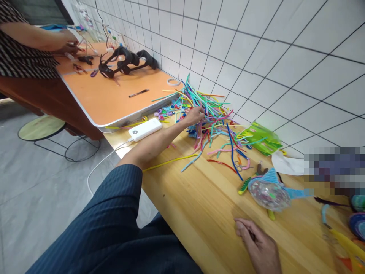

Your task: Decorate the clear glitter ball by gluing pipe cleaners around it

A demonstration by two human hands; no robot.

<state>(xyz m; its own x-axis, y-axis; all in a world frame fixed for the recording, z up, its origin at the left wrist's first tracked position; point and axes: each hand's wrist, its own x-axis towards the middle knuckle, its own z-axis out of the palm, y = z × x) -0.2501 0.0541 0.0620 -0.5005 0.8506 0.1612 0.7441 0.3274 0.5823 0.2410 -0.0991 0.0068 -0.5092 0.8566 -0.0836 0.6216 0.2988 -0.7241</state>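
Observation:
My left hand reaches into a tangled pile of colourful pipe cleaners against the tiled wall. Its fingers are bent, and what they hold, if anything, is lost among the stems. My right hand rests on the wooden table near its front edge, fingers curled. Beyond it lies a clear, fish-like craft piece with light blue fins. Pliers with green and yellow handles are partly under that piece. Loose stems, one dark blue, lie between the pile and the pliers.
A white power bank with a cable sits by my left forearm. An orange table adjoins at the left, carrying black frames and a pen. Another person's arm is at its far end. A green packet lies by the wall.

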